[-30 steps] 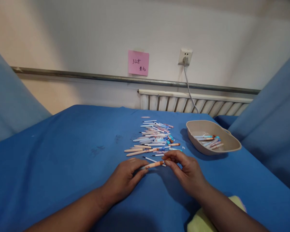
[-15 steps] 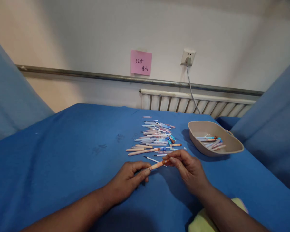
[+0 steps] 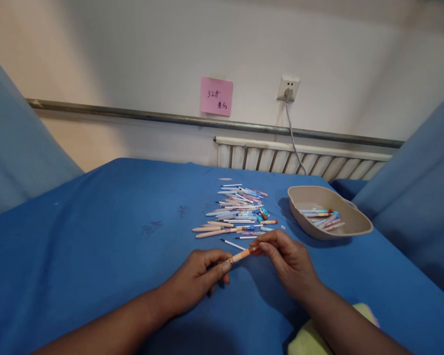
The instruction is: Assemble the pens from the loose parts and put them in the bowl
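Between my two hands is an orange pen (image 3: pixel 240 256) with a darker brown end, held nearly level and slanting up to the right. My left hand (image 3: pixel 202 276) pinches its left end between thumb and fingers. At the brown end, the thumb and fingertips of my right hand (image 3: pixel 286 261) close round it and hide the tip. Just beyond lies a spread of pen parts: white refills (image 3: pixel 232 243), peach pen barrels (image 3: pixel 211 232), pale blue barrels (image 3: pixel 222 214) and patterned pieces. One orange piece with a brown end (image 3: pixel 269 222) lies at the right of the pile.
A beige basin (image 3: pixel 351 217) holding several pens stands at the right on the blue cloth (image 3: pixel 107 236). By my right forearm is a yellow-green cloth (image 3: pixel 309 340). Behind are a radiator (image 3: pixel 266 158), a metal rail (image 3: pixel 151 116), a socket with a cord (image 3: pixel 288 88) and a pink note (image 3: pixel 216 96).
Almost nothing differs. Both hands keep their grip on the orange pen, with only a very slight shift of the fingers.
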Available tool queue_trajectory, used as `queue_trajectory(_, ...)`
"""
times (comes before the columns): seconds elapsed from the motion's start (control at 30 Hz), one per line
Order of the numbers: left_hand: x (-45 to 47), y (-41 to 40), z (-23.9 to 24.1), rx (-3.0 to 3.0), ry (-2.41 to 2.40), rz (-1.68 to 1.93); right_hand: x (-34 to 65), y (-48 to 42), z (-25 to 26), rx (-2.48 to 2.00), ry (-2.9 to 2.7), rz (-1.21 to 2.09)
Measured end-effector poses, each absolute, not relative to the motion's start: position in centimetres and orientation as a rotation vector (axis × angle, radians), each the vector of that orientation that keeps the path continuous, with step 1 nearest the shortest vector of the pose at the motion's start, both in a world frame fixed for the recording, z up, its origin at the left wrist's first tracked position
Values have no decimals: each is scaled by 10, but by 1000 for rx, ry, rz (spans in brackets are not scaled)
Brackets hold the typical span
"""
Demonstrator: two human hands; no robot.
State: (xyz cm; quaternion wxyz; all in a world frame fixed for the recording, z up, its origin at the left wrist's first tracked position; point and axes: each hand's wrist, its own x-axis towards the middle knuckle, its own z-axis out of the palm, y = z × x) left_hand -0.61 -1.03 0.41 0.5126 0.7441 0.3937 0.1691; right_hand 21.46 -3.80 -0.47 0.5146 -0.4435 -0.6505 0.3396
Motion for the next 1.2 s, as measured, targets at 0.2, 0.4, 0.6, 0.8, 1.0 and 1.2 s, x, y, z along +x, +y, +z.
queue_trajectory(0.2, -7, -9, 1, 1749, 910, 399, 215, -39, -5, -1031, -1556, 873)
queue_trajectory(0.4, -7, -8, 3, 1801, 926, 424, 217, -38, -3, -1127, -1621, 766)
queue_trajectory(0.6, -7, -9, 10, 1837, 930, 438, 219, -36, -5, -1188, -1641, 760)
queue_trajectory(0.8, -5, -10, 6, 1731, 859, 401, 216, -35, -7, -1105, -1520, 979)
queue_trajectory(1.0, -3, -11, 7, 1689, 782, 386, 216, -33, -8, -1009, -1425, 1127)
queue_trajectory(1.2, -5, -8, 0, 1609, 770, 398, 217, -29, -14, -1046, -1327, 1110)
